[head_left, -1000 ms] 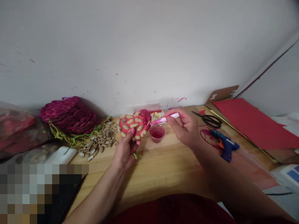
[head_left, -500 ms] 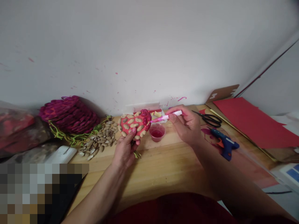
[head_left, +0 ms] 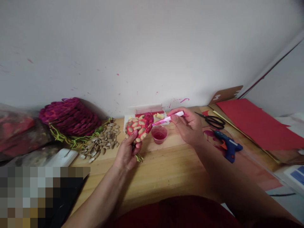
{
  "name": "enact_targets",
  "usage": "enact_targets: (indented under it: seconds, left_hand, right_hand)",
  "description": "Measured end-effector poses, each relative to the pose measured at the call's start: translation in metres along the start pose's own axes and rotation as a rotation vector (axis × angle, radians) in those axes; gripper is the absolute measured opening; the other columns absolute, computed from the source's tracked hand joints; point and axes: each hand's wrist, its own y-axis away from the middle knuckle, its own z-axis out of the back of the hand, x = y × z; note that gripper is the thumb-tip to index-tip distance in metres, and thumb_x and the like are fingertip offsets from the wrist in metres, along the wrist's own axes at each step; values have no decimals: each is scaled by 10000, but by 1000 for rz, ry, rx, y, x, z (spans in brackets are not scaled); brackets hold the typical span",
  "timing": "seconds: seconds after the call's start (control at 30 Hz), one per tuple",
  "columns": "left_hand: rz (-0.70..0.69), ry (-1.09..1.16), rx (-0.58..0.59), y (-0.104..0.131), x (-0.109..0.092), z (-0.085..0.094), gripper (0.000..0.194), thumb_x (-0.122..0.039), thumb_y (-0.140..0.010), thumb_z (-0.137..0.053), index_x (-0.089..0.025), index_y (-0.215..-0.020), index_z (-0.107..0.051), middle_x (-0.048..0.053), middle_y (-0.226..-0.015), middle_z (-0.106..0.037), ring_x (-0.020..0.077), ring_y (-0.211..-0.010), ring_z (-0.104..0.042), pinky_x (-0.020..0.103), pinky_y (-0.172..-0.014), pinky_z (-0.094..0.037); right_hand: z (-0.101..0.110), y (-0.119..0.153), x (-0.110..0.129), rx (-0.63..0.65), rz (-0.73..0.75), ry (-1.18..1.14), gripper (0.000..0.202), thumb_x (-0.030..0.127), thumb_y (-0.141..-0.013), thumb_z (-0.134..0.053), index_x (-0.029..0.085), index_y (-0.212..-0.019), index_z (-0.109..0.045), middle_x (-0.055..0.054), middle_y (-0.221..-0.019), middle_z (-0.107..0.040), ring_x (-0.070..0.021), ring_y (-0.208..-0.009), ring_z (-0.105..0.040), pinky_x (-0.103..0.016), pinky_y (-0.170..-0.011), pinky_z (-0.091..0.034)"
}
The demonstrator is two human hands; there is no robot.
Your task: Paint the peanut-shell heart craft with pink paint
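My left hand grips a red piece covered with peanut shells, thumb on its face. The shells along its right edge are coated magenta; the others are bare tan. In my right hand is a slim white brush, its pink-stained tip touching the magenta edge. Just below the tip, a small clear cup of dark red liquid stands on the wooden table. Green strands stick out under my left hand.
Left are loose shells, a stack of magenta pieces, a white box and plastic bags. Right lie black scissors, a blue glue gun and red sheets. A paint-spotted wall rises behind.
The shell-covered piece has turned and tilted slightly in my left hand, its face now narrower. The brush tip has shifted a little left and down along the magenta edge.
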Motion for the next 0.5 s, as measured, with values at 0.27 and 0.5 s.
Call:
enact_targets:
  seconds: [0.27, 0.5]
  left_hand:
    - [46, 43, 12, 2, -2, -3, 333, -233, -881, -844, -166, -753, -544, -84, -541, -470, 11, -367, -339, 105, -309, -181]
    - [64, 72, 5, 3, -3, -3, 301, -197, -901, -819, -163, -778, -546, -78, -574, -483, 7, -363, -343, 105, -303, -182]
  right_hand:
    - [2, -1, -2, 27, -10, -59, 179, 422, -1000, -702, 251, -981, -751, -2, -829, -734, -156, -758, -645, -322, -721, -512]
    - [2, -1, -2, 3, 26, -26, 189, 430, -993, -710, 247, -974, -754, -2, -822, -733, -158, -752, -643, -337, -735, -515]
